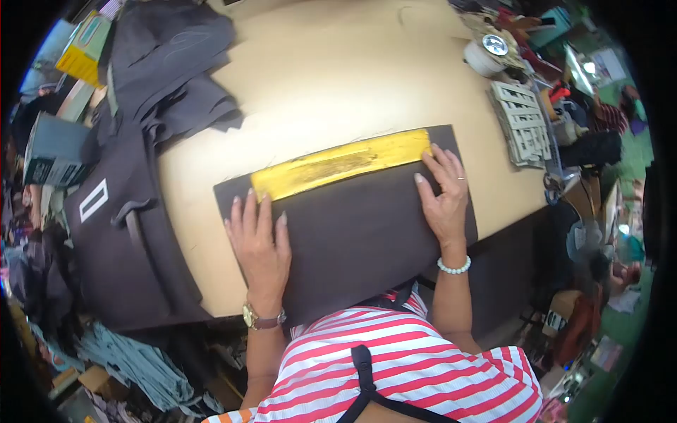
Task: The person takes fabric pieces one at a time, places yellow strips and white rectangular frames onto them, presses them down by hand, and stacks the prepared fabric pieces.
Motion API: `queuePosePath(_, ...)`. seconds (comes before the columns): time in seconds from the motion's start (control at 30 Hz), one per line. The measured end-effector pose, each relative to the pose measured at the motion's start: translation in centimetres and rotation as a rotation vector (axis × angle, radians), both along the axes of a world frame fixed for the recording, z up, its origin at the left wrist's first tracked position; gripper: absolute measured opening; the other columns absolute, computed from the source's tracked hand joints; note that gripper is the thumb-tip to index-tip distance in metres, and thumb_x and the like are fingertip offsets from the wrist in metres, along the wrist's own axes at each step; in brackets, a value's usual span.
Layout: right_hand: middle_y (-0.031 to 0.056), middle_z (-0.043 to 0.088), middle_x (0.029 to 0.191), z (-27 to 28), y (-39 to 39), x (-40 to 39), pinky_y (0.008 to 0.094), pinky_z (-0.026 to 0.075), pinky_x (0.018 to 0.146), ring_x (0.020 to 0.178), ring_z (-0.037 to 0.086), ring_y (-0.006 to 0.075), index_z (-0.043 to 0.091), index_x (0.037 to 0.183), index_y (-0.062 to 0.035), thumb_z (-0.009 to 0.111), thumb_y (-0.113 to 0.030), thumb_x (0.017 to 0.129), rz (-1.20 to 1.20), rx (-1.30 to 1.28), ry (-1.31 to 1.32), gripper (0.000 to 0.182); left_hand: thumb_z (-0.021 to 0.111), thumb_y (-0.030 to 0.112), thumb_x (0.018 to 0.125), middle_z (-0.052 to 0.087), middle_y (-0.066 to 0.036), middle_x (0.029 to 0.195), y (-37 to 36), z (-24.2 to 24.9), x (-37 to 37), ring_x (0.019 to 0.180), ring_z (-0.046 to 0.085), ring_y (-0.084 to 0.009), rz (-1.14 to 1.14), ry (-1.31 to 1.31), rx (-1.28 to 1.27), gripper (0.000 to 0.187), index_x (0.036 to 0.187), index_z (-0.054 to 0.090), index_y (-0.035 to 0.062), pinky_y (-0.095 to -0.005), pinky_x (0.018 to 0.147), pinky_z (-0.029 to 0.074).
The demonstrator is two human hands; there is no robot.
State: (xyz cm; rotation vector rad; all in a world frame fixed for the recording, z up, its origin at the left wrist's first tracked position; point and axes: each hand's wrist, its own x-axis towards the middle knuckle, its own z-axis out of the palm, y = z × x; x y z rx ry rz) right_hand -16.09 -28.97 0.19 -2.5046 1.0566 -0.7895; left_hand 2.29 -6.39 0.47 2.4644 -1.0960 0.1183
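Note:
A dark fabric panel (345, 240) lies flat at the front of the table, its lower part reaching the edge near my body. Along its upper edge rests a yellow strip (338, 163) with dark worn marks in the middle, slightly tilted up to the right. My left hand (259, 243) lies on the panel with fingers stretched, the tips touching the strip's left end. At the strip's right end, my right hand (444, 194) rests with fingers spread, fingertips on or beside its corner. Neither hand grasps anything.
Dark fabric pieces (176, 63) are heaped at the upper left. Another dark piece with a white rectangle (93, 201) hangs over the left side. A pale slatted stack (522, 123) and a white round container (483, 58) stand at the right of the tan tabletop (317, 77).

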Motion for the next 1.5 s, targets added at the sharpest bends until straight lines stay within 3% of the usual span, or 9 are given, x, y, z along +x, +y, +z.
queuePosePath(0.1, 0.0111, 0.06, 0.125, 0.1, 0.1, 0.1, 0.044, 0.034, 0.104, 0.12, 0.048, 0.0349, 0.066, 0.112, -0.0062, 0.067, -0.016, 0.078, -0.012, 0.0, 0.005, 0.035, 0.061, 0.016, 0.088, 0.049, -0.015, 0.135, 0.0, 0.0, 0.0, 0.129, 0.038, -0.0383, -0.003, 0.009, -0.017, 0.041, 0.127, 0.055, 0.0053, -0.0557, 0.106, 0.028)
queuePosePath(0.23, 0.0112, 0.06, 0.125, 0.3, 0.2, 0.2, 0.0439, 0.034, 0.104, 0.119, 0.049, 0.0343, 0.067, 0.111, -0.0059, 0.067, -0.016, 0.078, -0.018, 0.018, -0.015, 0.035, 0.061, 0.015, 0.088, 0.048, -0.017, 0.136, 0.0, 0.2, -0.1, 0.129, 0.038, -0.0394, -0.004, 0.025, -0.018, 0.041, 0.127, 0.055, 0.0047, -0.0561, 0.105, 0.028)
queuePosePath(0.77, 0.0109, 0.06, 0.124, 0.2, 0.2, 0.1, 0.0443, 0.034, 0.104, 0.12, 0.049, 0.0346, 0.066, 0.111, -0.006, 0.067, -0.017, 0.079, -0.018, -0.011, -0.006, 0.034, 0.061, 0.016, 0.088, 0.05, -0.017, 0.133, 0.0, -0.1, 0.0, 0.128, 0.039, -0.0393, -0.011, 0.008, -0.044, 0.04, 0.126, 0.056, 0.0042, -0.0553, 0.105, 0.028)
queuePosePath(0.8, 0.011, 0.06, 0.124, 0.1, 0.1, 0.1, 0.0443, 0.034, 0.104, 0.12, 0.049, 0.0348, 0.066, 0.111, -0.0059, 0.067, -0.017, 0.079, -0.012, -0.011, -0.005, 0.034, 0.061, 0.011, 0.087, 0.05, -0.018, 0.133, 0.0, 0.2, -0.1, 0.127, 0.04, -0.0392, -0.009, -0.013, -0.026, 0.04, 0.126, 0.056, 0.0019, -0.0471, 0.106, 0.03)
queuePosePath(1.1, 0.0127, 0.059, 0.126, -0.3, -0.1, 0.2, 0.043, 0.034, 0.106, 0.122, 0.047, 0.0353, 0.065, 0.114, -0.0039, 0.065, -0.014, 0.082, 0.011, -0.029, 0.011, 0.034, 0.061, 0.014, 0.087, 0.054, -0.016, 0.13, 0.0, -0.1, -0.1, 0.125, 0.042, -0.039, 0.013, -0.04, -0.086, 0.035, 0.121, 0.06, 0.004, -0.0504, 0.104, 0.031)
queuePosePath(1.5, 0.0127, 0.06, 0.125, -0.7, -0.2, 0.2, 0.043, 0.035, 0.104, 0.12, 0.048, 0.0354, 0.066, 0.113, -0.0045, 0.065, -0.016, 0.081, 0.011, -0.057, -0.02, 0.033, 0.058, 0.018, 0.09, 0.05, -0.014, 0.135, 0.2, -0.9, 0.0, 0.126, 0.041, -0.0381, 0.011, -0.068, -0.054, 0.038, 0.126, 0.057, 0.0059, -0.0516, 0.105, 0.031)
